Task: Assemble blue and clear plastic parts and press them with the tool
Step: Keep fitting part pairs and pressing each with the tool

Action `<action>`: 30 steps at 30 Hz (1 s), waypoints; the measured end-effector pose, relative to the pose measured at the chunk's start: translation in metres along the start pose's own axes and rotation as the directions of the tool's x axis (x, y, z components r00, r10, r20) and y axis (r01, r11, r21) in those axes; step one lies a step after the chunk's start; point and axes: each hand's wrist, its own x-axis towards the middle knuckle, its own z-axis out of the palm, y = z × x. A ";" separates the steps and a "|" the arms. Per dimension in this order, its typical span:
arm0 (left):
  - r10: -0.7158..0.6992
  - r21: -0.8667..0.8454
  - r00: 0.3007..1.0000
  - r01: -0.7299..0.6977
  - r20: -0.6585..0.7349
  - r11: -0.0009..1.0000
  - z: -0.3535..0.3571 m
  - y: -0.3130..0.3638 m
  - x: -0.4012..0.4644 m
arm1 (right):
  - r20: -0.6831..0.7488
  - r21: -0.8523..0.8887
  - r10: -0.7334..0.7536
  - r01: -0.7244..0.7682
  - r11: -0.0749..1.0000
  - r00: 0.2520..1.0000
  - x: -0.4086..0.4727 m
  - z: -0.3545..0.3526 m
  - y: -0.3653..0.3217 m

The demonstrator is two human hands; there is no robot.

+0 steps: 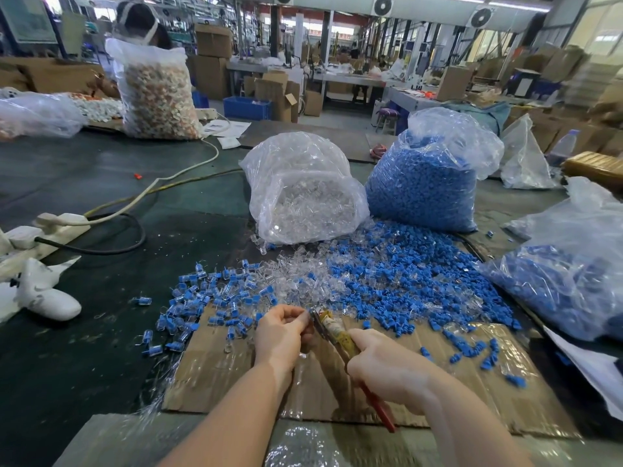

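Head view, the only one I have. My left hand (pixel 281 332) is over the far edge of the cardboard sheet (pixel 215 375), fingers curled in and pinching something small at the fingertips; it looks like a clear part, but it's too small and glary for me to be sure. My right hand (pixel 387 369) is wrapped tight round the pliers (pixel 332 330): red handle sticking out below the palm toward me, yellowish taped section above the fist, metal nose pointing up-left and meeting the left fingertips. Whether the nose is closed on the piece, I can't tell.

Task parts are all just beyond the hands. Loose clear parts (pixel 296 274) are heaped in the middle, loose blue parts (pixel 404 274) spread to the right and spill onto the cardboard. Assembled blue-and-clear pieces (pixel 202 298) are scattered left of the hands, some on the dark green table (pixel 101 183).

Behind the heaps: bag of clear parts (pixel 303 197) on the left, bag of blue parts (pixel 428 183) just beside it on the right. Another bag with blue pieces (pixel 566 281) lies at the far right edge.

Left side has a white power strip (pixel 50 224) with cables and white gloves (pixel 43 291). Far left across the table, a person (pixel 141 21) behind a tall bag of pale and orange pieces (pixel 158 92).
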 end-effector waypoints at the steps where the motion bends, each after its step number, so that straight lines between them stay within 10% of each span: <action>1: 0.000 0.002 1.000 0.000 0.000 1.000 0.000 0.000 0.001 | -0.022 -0.012 -0.009 0.009 1.000 1.000 0.000 0.001 -0.001; 9: -0.009 -0.025 1.000 0.009 -0.005 1.000 0.000 -0.001 0.000 | -0.133 -0.081 -0.048 0.038 0.996 0.990 0.005 0.010 0.004; 16: 0.014 -0.065 1.000 -0.016 -0.026 0.998 0.000 0.000 -0.003 | -0.008 0.446 0.050 -0.041 0.894 0.999 0.002 0.005 0.014; 23: 0.043 -0.090 0.998 -0.046 -0.034 0.995 0.001 -0.003 -0.003 | -0.596 -0.196 -0.008 -0.135 0.971 0.803 0.023 0.012 0.040; 30: 0.112 -0.028 0.993 -0.113 -0.024 0.993 0.002 -0.007 -0.005 | -0.714 -0.404 -0.032 -0.375 0.834 0.699 0.046 0.002 0.064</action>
